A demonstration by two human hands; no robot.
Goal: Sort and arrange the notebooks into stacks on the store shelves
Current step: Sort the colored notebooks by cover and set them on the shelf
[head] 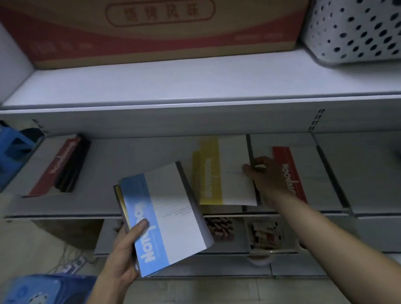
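risk 1: the left hand [123, 253] carries the blue notebook [164, 217], with at least one more beneath it, from a single corner at the 7 o'clock end of the covers. the thumb presses on the blue band and the fingers pass underneath, out of sight. the bulk of the pile hangs out toward 1 o'clock with no support, in front of the middle shelf [129, 161]. a slack thumb would likely let the covers fan out or slide to the floor.

risk 2: the right hand [261, 177] is closed round the dark spine edge of the yellow notebook [212, 173], fingers curled over its 3 o'clock side. the notebook's near edge seems to sit at or past the shelf lip, so a pull toward 6 o'clock could tip it off. blur prevents a firmer reading.

risk 3: the red notebook [289, 173] lies against the right hand's 3 o'clock side, partly under the wrist. a sweep of the forearm may drag it out of line.

position: the yellow notebook extends toward 9 o'clock from the right grip, roughly flat on the shelf. the blue notebook extends toward 1 o'clock from the left grip, tilted, just beside the yellow one at its 8 o'clock. a second red pile [61, 167] sits well apart at 10 o'clock on the same shelf.
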